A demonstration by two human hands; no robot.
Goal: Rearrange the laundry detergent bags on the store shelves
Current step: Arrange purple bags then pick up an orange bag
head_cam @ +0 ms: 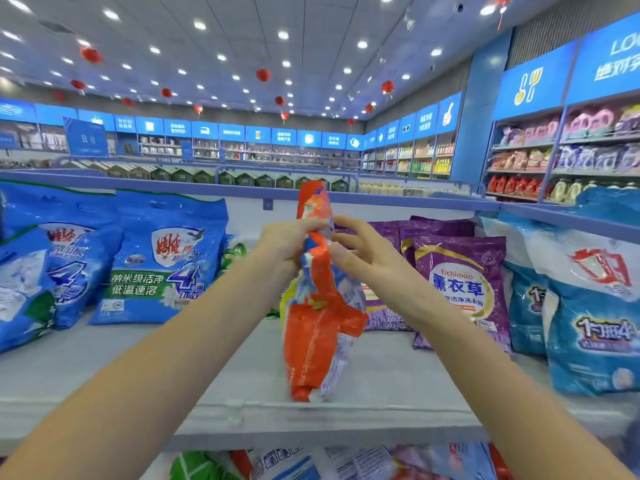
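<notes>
Left hand has its fingers wrapped round the scrunched neck of the orange detergent bag, gripping it from the left side, up near the top. Right hand is just on the other side of that same neck, fingers spread and loose, thumb up against the plastic but not really closed round anything. So the bag sits right between the two hands, standing upright with its bottom on the grey shelf, close to the near edge, its top poking up above both hands.

Left of it, further back on the shelf, there's a bunch of blue bags leaning against each other, well apart from the orange one. A bit of a green pack peeks out behind the left wrist. On the right, just behind the right forearm, a stack of purple bags, and past those, at the far right, teal-and-white bags. More packs show on the tier below, too blurry to tell apart.
</notes>
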